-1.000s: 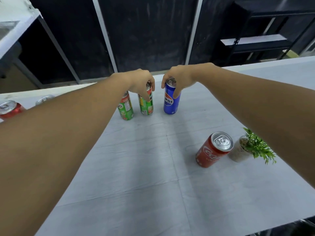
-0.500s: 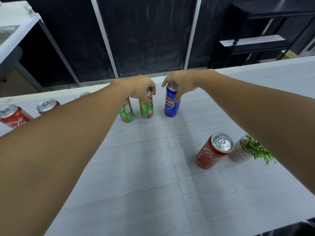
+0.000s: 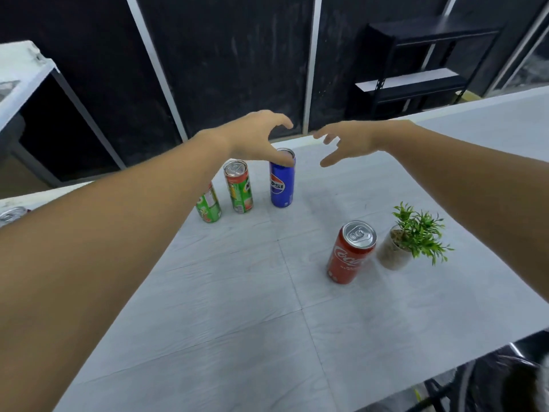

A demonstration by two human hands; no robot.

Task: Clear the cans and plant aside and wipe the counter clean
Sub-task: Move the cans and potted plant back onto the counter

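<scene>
Three slim aluminium drink cans stand upright in a row near the far edge of a pale grey, tile-patterned counter (image 3: 237, 292): a blue Pepsi can (image 3: 282, 182), a green-and-orange can (image 3: 239, 187) just left of it, and a green can (image 3: 209, 208) partly hidden behind the person's left forearm. The left hand (image 3: 255, 138) hangs over the blue can with fingers spread and curled, its thumb overlapping the can's rim; whether it touches cannot be told. The right hand (image 3: 347, 142) hovers beside it, fingers splayed, holding nothing. Nearer the camera, a red Coca-Cola can (image 3: 349, 254) stands just beside a small green leafy plant in a pale pot (image 3: 407, 242). Another can's silver top (image 3: 12, 214) shows at the left edge. A black metal shelf (image 3: 416, 81) stands beyond the counter.
</scene>
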